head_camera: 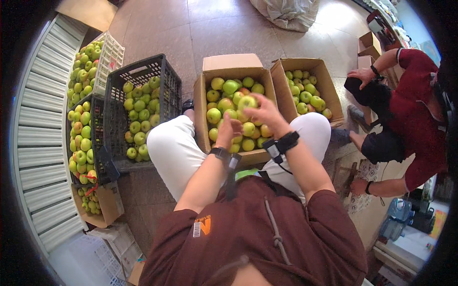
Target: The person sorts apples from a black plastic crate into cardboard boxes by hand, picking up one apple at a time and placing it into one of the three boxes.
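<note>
Between my knees stands an open cardboard box [236,157] of green apples, some with a red blush. Above these apples my right hand [264,111] grips a green apple [247,102] with fingers and thumb. My left hand [228,130] is just to the lower left of it, over the same box, fingers apart and slightly blurred; it seems to hold nothing. A second cardboard box [331,96] with green apples adjoins on the right. To the left is a black plastic crate [114,118], partly filled with green apples.
Further left, a white crate [114,53], another black crate [102,143] and a cardboard box [111,205] hold apples beside a white radiator [43,132]. A co-worker [411,103] in a dark red shirt sits at right. A pale sack [290,12] lies on the tiled floor beyond.
</note>
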{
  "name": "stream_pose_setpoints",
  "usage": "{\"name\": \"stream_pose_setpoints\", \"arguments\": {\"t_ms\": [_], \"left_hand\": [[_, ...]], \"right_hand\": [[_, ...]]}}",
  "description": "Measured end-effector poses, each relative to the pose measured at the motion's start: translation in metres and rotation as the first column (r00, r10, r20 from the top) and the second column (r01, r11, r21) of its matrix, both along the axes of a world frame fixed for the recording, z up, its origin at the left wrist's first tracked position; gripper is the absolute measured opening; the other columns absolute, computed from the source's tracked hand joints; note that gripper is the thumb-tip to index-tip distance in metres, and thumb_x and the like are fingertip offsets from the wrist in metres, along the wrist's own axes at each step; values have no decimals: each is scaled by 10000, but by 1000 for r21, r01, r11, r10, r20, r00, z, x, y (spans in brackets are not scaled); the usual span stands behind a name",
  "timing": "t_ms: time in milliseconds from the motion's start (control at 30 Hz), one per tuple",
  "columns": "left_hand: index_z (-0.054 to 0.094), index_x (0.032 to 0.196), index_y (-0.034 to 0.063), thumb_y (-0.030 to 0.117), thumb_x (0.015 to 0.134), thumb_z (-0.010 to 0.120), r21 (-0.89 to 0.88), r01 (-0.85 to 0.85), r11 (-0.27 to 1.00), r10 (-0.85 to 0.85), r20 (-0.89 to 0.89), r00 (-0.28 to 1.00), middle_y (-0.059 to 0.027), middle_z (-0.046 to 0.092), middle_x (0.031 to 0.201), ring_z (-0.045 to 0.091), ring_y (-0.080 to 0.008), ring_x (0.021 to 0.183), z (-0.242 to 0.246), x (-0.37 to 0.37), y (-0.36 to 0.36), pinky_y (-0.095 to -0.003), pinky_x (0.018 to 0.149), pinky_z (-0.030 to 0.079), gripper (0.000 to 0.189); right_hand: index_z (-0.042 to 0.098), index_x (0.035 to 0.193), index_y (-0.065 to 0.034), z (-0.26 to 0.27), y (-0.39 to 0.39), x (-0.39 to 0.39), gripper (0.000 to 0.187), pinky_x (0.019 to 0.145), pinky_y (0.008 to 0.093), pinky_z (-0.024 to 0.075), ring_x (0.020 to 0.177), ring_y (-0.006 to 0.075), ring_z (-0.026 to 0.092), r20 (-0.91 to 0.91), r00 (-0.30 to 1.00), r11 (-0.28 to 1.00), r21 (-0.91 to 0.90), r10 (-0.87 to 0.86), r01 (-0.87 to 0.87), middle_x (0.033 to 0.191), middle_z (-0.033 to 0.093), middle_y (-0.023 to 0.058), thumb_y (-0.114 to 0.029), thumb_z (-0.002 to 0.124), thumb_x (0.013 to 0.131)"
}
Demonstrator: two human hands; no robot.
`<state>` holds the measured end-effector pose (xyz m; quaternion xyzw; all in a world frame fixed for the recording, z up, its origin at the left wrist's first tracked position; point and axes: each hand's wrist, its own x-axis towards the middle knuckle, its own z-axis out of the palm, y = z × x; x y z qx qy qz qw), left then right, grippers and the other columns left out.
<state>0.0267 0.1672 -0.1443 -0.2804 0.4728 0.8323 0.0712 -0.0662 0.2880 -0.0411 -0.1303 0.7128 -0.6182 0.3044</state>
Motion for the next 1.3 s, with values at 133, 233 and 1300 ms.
{"name": "stream_pose_setpoints", "arguments": {"t_ms": [133, 233, 1300], "left_hand": [[508, 856, 40, 535, 863, 305, -101, -102, 990, 119, 184, 976, -52, 562, 729, 569, -160, 655, -6, 3, 4, -297, 573, 445, 535], [483, 891, 55, 517, 869, 302, -115, -69, 991, 94, 227, 969, -43, 555, 735, 554, -149, 644, -7, 3, 3, -307, 568, 425, 496], [442, 990, 9, 514, 872, 307, -219, 46, 975, 51, 417, 907, -100, 536, 826, 559, -177, 695, -36, 11, -8, -298, 529, 439, 535]], "right_hand": [[469, 1117, -55, 57, 37, -42, 371, 580, 263, 521, 770, 167, 609, 143, 979, 908, -374, -143, 187, 958, 588, 72, -141, 605, 783], [496, 1054, -37, 86, 78, -74, 301, 607, 278, 521, 770, 202, 612, 149, 968, 801, -543, -204, 252, 937, 589, 99, -207, 575, 818], [386, 1066, 35, -181, 254, -105, 665, 759, 340, 450, 846, 267, 564, -387, 545, 353, 464, -744, 812, 908, 566, 190, -239, 752, 583]]}}
